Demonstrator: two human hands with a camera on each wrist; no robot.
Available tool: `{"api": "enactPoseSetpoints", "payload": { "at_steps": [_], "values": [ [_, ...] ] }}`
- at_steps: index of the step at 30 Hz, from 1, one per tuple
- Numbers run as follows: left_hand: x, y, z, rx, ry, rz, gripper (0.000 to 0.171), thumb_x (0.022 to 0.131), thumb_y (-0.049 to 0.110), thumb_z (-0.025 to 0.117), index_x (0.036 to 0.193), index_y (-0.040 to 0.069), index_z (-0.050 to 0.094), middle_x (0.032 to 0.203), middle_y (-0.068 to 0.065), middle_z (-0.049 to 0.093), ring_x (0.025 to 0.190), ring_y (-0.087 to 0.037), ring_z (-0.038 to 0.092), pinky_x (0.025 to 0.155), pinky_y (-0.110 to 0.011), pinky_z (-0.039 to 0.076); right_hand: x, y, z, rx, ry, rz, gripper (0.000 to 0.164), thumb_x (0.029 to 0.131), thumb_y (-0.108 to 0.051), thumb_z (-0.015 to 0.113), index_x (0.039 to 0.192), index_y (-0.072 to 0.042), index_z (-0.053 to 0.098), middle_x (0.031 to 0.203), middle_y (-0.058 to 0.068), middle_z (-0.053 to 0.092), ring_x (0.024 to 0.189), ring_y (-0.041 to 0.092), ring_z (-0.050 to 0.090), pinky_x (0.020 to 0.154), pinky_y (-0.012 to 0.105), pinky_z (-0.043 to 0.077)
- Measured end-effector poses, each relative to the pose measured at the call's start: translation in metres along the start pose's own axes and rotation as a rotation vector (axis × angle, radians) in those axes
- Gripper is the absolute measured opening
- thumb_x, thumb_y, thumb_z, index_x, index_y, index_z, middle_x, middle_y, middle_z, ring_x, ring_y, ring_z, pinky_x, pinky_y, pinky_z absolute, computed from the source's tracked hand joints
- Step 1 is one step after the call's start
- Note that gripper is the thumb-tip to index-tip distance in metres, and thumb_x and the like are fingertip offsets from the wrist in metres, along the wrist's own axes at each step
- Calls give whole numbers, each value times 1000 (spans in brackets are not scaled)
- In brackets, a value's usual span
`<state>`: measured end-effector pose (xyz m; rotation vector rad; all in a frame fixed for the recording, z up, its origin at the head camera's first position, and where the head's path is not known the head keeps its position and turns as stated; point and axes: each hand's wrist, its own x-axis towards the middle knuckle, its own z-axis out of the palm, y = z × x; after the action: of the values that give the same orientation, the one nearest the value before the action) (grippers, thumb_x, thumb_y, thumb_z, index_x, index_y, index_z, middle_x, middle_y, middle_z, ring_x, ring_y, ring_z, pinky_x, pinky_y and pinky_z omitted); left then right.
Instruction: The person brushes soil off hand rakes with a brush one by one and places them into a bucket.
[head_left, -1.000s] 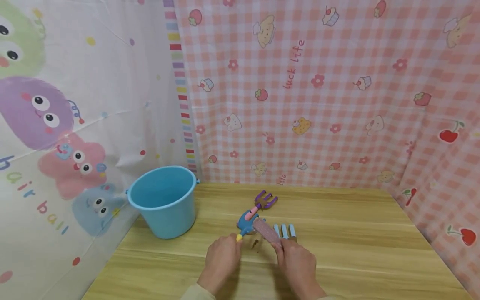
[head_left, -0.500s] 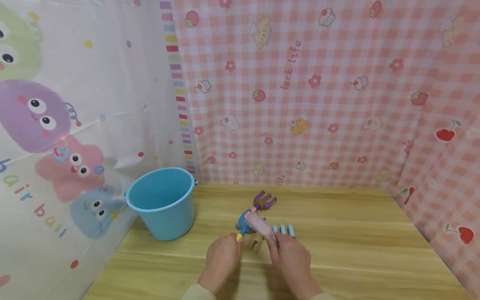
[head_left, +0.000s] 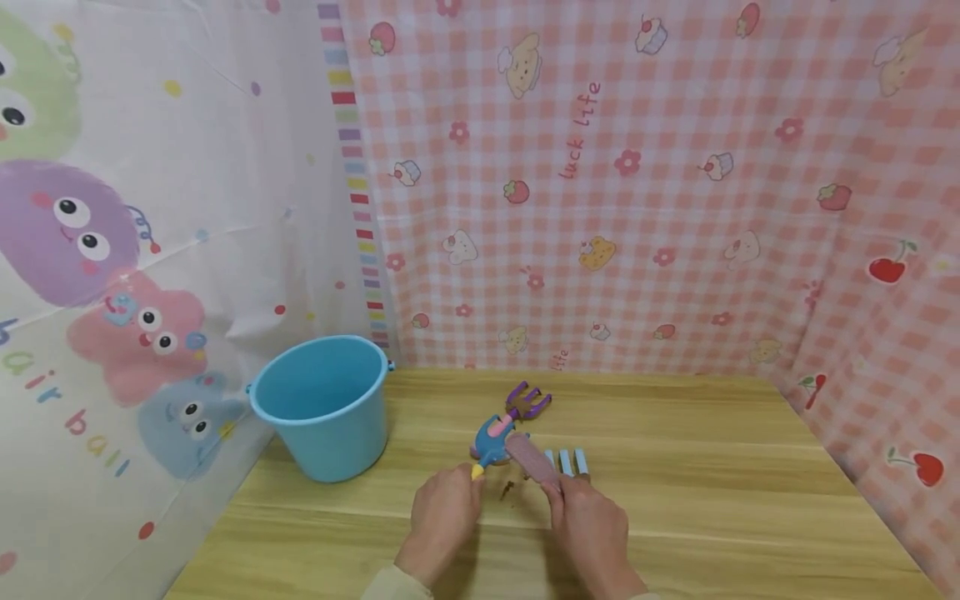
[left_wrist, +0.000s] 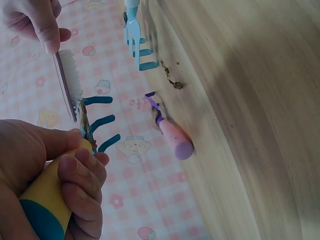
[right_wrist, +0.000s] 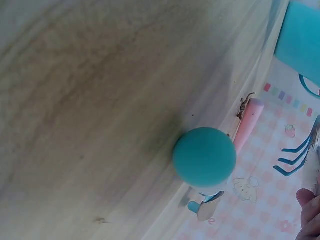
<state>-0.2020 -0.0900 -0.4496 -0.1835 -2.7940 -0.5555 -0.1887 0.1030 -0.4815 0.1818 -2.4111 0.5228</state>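
My left hand (head_left: 444,512) grips the yellow handle (left_wrist: 50,200) of a small blue hand rake (head_left: 492,442), held above the table with its prongs away from me. Brown dirt clings to the rake's head in the left wrist view. With my right hand (head_left: 592,521) I hold a brush (head_left: 532,458) that has a mauve back and white bristles (left_wrist: 71,70). The bristles are at the dirty base of the prongs; whether they press on it cannot be told. In the right wrist view, only fingertips (right_wrist: 311,215) of the brush hand show at the right edge.
A purple rake (head_left: 531,402) with a pink handle (left_wrist: 175,140) lies behind. A light-blue rake (head_left: 566,461) lies beside my right hand, its teal handle end (right_wrist: 205,157) close to that wrist camera. Dirt crumbs (head_left: 507,490) lie on the table. A blue bucket (head_left: 330,417) stands left.
The brush has moved up and left over the held rake's head, then back down and right. My left hand and its rake have stayed nearly still.
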Motion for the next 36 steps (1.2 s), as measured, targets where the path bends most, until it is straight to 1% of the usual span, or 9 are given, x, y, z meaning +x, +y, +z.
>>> {"api": "enactPoseSetpoints", "payload": {
  "at_steps": [6,12,15,17,19,21,23,28,36],
  "values": [
    [0,-1,0,-25,6,4,22,94,22,68,77,9,60,59,-1,49,52,-18,50,47,-36,40,3,5,1,-1,0,7,25,88,-28,75,74,-12,62,60,3,59,44,23,54,37,39,37],
    [-1,-4,2,-4,16,25,25,94,22,66,75,8,59,58,0,47,50,-15,48,45,-34,39,6,7,-2,3,-64,41,27,90,-30,73,73,-13,62,58,0,56,44,19,53,37,35,36],
    [-1,-5,2,6,12,15,26,94,22,67,74,8,58,57,0,46,50,-15,48,44,-34,38,7,6,-5,6,-39,63,24,89,-30,74,73,-15,63,57,-2,55,45,20,53,38,36,36],
    [-1,-5,1,9,13,9,27,94,22,67,73,8,57,57,0,46,50,-16,49,45,-34,39,8,3,-6,11,9,34,22,87,-28,75,74,-14,64,57,-1,55,44,20,53,37,36,36],
    [-1,-4,0,5,11,12,27,94,22,67,73,8,57,57,-1,47,50,-16,49,45,-34,39,7,-2,-5,18,38,-38,21,87,-27,76,75,-13,64,59,-1,56,43,17,51,36,34,36],
    [-1,-3,-1,0,7,13,26,94,22,67,74,8,58,58,-1,48,50,-16,50,45,-34,40,4,-7,-2,21,39,-102,22,87,-26,76,76,-12,63,59,-1,57,42,14,50,35,31,35],
    [-1,-2,-1,-5,5,0,26,95,22,66,74,7,58,58,-2,49,50,-17,50,45,-35,40,0,-10,1,16,23,-122,21,87,-27,75,79,-11,64,61,0,59,42,13,51,36,30,35],
    [-1,-3,-2,0,5,-31,28,94,23,67,74,7,58,58,-3,49,50,-19,51,46,-36,41,-4,-6,5,-14,3,-42,23,87,-27,75,77,-11,62,58,1,54,41,18,51,36,36,36],
    [-2,-7,-2,-18,-4,-2,28,95,23,66,74,7,56,57,-2,46,50,-18,49,45,-35,39,0,-2,6,-17,11,-29,20,88,-27,75,83,-9,67,61,5,60,44,26,56,38,40,38]
  ]
}}
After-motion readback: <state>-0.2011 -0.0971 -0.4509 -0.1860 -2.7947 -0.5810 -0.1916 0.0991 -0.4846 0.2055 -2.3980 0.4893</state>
